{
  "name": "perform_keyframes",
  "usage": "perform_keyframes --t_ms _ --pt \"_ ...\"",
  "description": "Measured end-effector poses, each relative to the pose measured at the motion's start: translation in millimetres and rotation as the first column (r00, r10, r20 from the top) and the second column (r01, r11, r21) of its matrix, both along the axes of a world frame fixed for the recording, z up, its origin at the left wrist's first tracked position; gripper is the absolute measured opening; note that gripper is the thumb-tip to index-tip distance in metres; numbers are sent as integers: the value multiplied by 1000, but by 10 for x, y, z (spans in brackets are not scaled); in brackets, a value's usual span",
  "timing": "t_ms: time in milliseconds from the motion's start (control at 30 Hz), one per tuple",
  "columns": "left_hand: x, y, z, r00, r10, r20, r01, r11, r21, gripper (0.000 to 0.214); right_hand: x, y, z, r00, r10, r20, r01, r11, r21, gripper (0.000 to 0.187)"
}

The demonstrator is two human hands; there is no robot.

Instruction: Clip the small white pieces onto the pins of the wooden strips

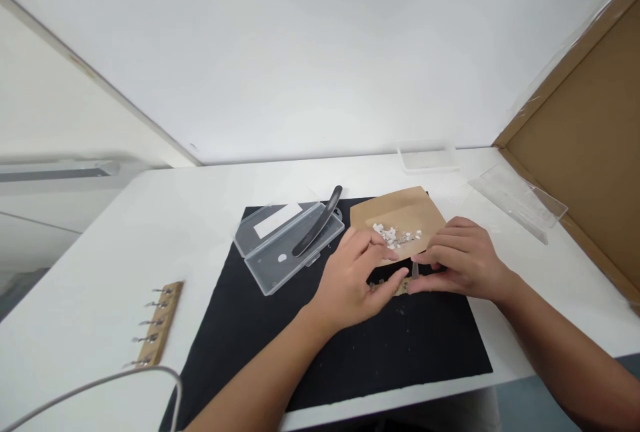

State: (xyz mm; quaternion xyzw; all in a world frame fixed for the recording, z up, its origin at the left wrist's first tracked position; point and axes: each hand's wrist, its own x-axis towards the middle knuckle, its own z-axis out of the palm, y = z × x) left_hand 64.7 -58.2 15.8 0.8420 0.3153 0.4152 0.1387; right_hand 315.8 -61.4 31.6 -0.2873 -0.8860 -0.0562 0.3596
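Both hands meet over a black mat on a white table. My left hand has its fingers curled in a pinch at the near edge of a brown paper sheet. My right hand pinches a small object next to it; what sits between the fingertips is too small to name. A little heap of white bits lies on the paper just beyond the fingers. A few specks lie on the mat below the hands.
An open clear plastic case lies on the mat's left part, with a dark curved tool across it. A wooden strip with metal pins and a grey cable sit at the left. Clear plastic pieces and a cardboard panel stand at the right.
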Motion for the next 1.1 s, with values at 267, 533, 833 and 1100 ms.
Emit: perform_keyframes --t_ms 267,533,833,1100 --pt "-89 16 17 944 -216 -250 243 966 83 14 -21 -11 -114 995 77 66 -65 984 -168 48" --pt "-107 29 54 942 -255 -221 277 958 76 21 -38 0 -196 986 89 143 -63 982 -178 49" --pt "-68 9 32 908 -301 -291 331 941 61 11 -43 6 -211 983 111 148 -78 974 -211 46" --pt "-48 -7 53 906 -323 -275 346 938 38 14 -45 0 -201 977 111 180 -64 967 -248 46"
